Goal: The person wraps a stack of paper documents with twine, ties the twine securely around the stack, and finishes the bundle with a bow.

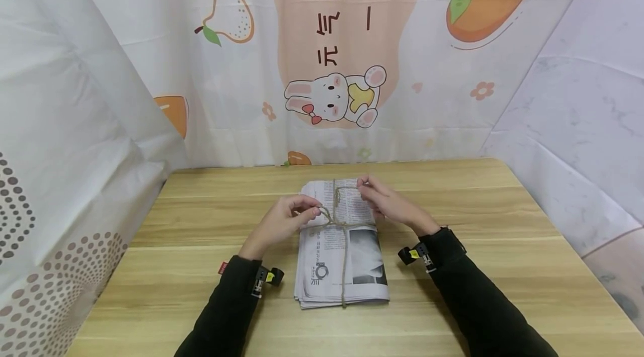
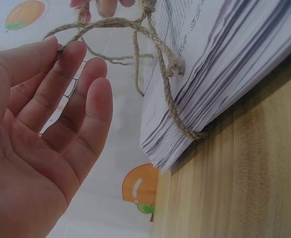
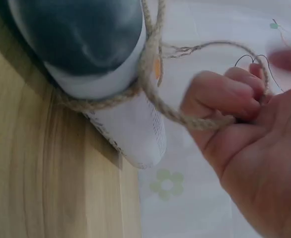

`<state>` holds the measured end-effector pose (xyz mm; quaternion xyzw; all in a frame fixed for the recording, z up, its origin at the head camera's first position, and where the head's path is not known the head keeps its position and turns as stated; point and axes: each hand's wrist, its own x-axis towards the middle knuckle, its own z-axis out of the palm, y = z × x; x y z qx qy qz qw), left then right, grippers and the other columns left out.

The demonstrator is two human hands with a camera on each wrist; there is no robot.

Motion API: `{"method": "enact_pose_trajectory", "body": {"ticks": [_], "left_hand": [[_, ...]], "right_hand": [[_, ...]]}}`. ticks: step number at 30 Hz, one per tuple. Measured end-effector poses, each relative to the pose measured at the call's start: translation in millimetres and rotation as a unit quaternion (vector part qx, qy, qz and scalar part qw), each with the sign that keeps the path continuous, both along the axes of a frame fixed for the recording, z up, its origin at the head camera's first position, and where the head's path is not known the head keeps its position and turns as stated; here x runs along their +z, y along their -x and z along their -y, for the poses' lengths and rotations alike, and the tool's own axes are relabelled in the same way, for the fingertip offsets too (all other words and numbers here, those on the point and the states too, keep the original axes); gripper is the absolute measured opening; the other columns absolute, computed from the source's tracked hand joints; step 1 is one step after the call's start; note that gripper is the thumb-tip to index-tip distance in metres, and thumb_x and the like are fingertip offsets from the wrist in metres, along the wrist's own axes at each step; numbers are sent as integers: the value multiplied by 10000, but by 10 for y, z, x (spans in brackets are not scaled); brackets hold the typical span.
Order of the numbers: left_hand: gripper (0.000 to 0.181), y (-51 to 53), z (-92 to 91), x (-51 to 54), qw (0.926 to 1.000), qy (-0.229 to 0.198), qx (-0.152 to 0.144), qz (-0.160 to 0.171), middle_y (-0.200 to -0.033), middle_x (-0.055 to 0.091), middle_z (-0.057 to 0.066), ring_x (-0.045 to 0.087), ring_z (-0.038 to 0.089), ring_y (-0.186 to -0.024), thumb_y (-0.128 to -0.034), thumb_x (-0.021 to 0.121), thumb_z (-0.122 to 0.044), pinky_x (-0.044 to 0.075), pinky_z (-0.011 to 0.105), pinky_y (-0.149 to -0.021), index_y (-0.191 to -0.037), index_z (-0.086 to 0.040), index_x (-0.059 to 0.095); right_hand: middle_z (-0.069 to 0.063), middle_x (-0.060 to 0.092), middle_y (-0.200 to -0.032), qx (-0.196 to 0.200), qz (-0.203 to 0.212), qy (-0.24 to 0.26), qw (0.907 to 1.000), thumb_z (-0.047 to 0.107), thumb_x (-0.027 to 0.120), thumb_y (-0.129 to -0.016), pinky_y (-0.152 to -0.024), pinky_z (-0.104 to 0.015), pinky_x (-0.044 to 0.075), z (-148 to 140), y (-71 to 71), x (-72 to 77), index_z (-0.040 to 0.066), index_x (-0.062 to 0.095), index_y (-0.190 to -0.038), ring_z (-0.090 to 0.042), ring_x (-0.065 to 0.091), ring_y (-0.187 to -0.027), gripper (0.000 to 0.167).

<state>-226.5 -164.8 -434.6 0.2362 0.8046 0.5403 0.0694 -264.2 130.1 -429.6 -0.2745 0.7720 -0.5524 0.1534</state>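
A stack of folded newspapers (image 1: 327, 251) lies on the table, bound crosswise with brown twine (image 1: 344, 265). My left hand (image 1: 283, 222) is above the stack's left edge, pinching a loop of the twine (image 2: 113, 22) between thumb and index finger; its other fingers are loosely extended. Over the far right corner, my right hand (image 1: 389, 201) holds another length of twine (image 3: 185, 119) in its curled fingers (image 3: 217, 94). The crossing of the strands sits on top of the stack between both hands. One cut twine end (image 2: 174, 67) hangs near the newspapers' side.
The wooden table (image 1: 211, 267) extends around the stack. Behind it hangs a printed curtain (image 1: 226, 83) with a rabbit and fruit. White cloth (image 1: 80, 122) hangs on the left and marbled sheeting (image 1: 578, 100) on the right. Both sleeves carry wrist cameras (image 1: 271, 276).
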Motion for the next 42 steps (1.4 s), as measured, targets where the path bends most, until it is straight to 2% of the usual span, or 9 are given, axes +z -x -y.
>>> {"method": "enact_pose_trajectory", "body": {"ticks": [3,9,13,17,20,25,27,34,42], "left_hand": [[226,-8,3,3,10000,-13,33,-41,-1076,720,127,660,408,-949,-1002,658,-142,537,574,-791,-1172,-3,706],[217,0,12,-6,9999,-50,1,-97,-1051,729,62,673,372,-928,-997,675,-204,553,542,-766,-1148,-58,727],[202,1,13,-7,9999,-49,-5,-108,-1038,728,38,672,373,-925,-996,676,-210,554,538,-755,-1136,-76,733],[202,10,11,-9,9999,-29,2,-149,-1033,729,30,672,371,-916,-995,678,-208,562,500,-747,-1137,-76,735],[196,18,9,-9,9998,-23,-13,-181,-1028,729,23,671,374,-909,-995,678,-204,563,500,-740,-1134,-79,738],[209,26,2,-1,9996,-21,-83,-275,-1021,728,5,671,371,-909,-998,674,-190,568,371,-731,-1134,-44,734],[225,28,0,5,9994,-18,-105,-328,-1026,731,10,670,373,-912,-998,673,-185,552,302,-727,-1137,-19,731],[220,30,3,-1,9994,-44,-91,-345,-1038,733,32,669,317,-917,-995,677,-184,541,289,-754,-1132,-24,741],[202,7,11,-1,9998,-4,42,-206,-1068,734,40,684,263,-953,-994,678,-187,544,290,-802,-1132,-59,754]], "right_hand": [[-62,293,-764,25,329,509,9982,262,292,-1131,-481,-277,258,8,-3,25,-25,350,-1144,-149,261,-560,293],[-96,379,-823,-357,292,1234,9913,276,333,-1129,-483,-263,264,44,17,17,-4,390,-1165,-135,323,-579,288],[-94,482,-785,-664,329,827,9938,298,330,-1128,-471,-281,296,92,20,-35,-11,394,-1203,-151,394,-562,324],[-74,523,-699,-688,399,310,9963,277,310,-1132,-460,-268,333,166,15,-107,-49,358,-1234,-161,421,-526,345],[-76,536,-678,-857,458,429,9943,274,298,-1134,-455,-265,333,212,-1,-136,-70,325,-1226,-167,424,-506,356],[-94,569,-693,-1226,442,704,9890,295,288,-1134,-452,-262,332,271,-37,-117,-33,319,-1209,-160,442,-489,338],[-100,584,-699,-1079,495,641,9909,281,287,-1135,-443,-257,335,300,-53,-115,-37,315,-1218,-159,454,-487,330],[-106,625,-661,43,478,50,9988,196,311,-1133,-491,-251,415,346,-79,-167,-90,374,-1210,-163,504,-502,303],[-115,628,-651,289,248,-258,9989,160,410,-1112,-500,-241,430,361,-71,-192,-79,485,-1144,-150,487,-494,252]]}}
